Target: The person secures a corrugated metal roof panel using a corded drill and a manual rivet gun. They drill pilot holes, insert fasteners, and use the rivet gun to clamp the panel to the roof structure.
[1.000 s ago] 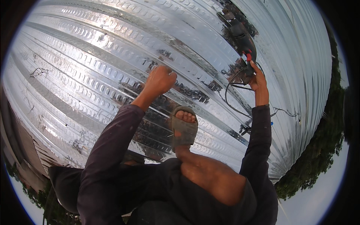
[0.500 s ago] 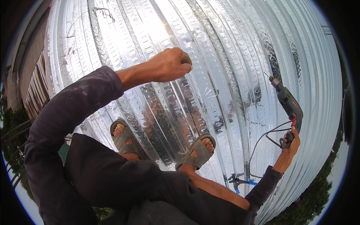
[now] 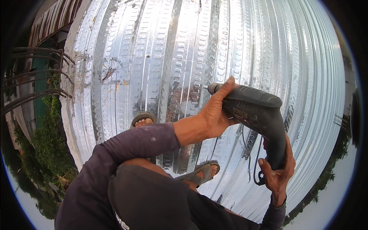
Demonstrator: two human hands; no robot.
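Observation:
A black power drill [image 3: 253,101] is held in front of me in both hands, its chuck pointing left. My left hand [image 3: 214,117] grips its front end, thumb over the top near the chuck and the fingers hidden beneath. Around the drill's handle my right hand [image 3: 281,176] is closed, and a dark cord [image 3: 249,166] loops down beside it. The drill is held above ribbed, shiny metal sheeting [image 3: 153,76]. I cannot tell whether its tip touches the sheet.
My sandalled feet, the left sandal [image 3: 143,116] and the right sandal [image 3: 205,174], stand on the sheeting. A rough concrete edge [image 3: 69,126] borders it at left, with bent bars [image 3: 42,71] and greenery [image 3: 50,142] beyond. Dry debris [image 3: 108,73] lies on the metal.
The drill has come from the far right toward the middle and turned leftward. My left hand, empty-looking and closed before, now holds its front. The view has shifted, showing more of the left edge.

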